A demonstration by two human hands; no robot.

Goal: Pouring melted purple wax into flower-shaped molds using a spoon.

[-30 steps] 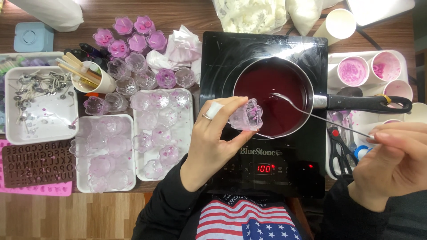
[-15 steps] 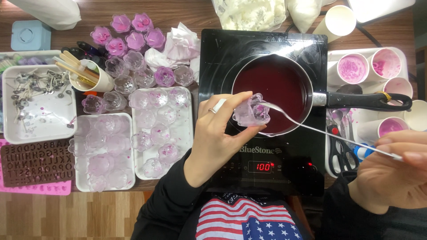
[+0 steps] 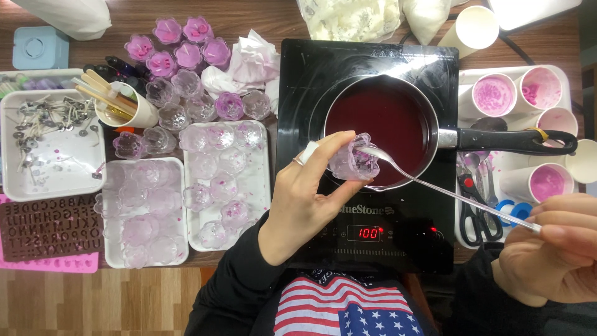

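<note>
1. On the left of the bench [image 3: 186, 22] we see white trays [image 3: 252, 186] full of clear flower-shaped cups, and more pink-filled ones stand above them.
2. Our left hand [image 3: 305, 205] holds one small clear flower cup [image 3: 354, 158] over the near rim of the pot [image 3: 382, 127]. The fingers [image 3: 326, 149] are clamped on its sides, thumb below and the others on top.
3. The cup looks see-through and bumpy like petals, and it is tipped with its open mouth to the right.
4. The spoon [image 3: 435, 186] is long and thin. Its bowl touches the cup's mouth, and its handle runs down and right.
5. Our right hand [image 3: 553, 249] pinches the far end of the handle with the fingers together. So the cup lies up and left of this hand.
6. The pot holds dark red liquid and sits on a black cooker [image 3: 311, 74].
</note>
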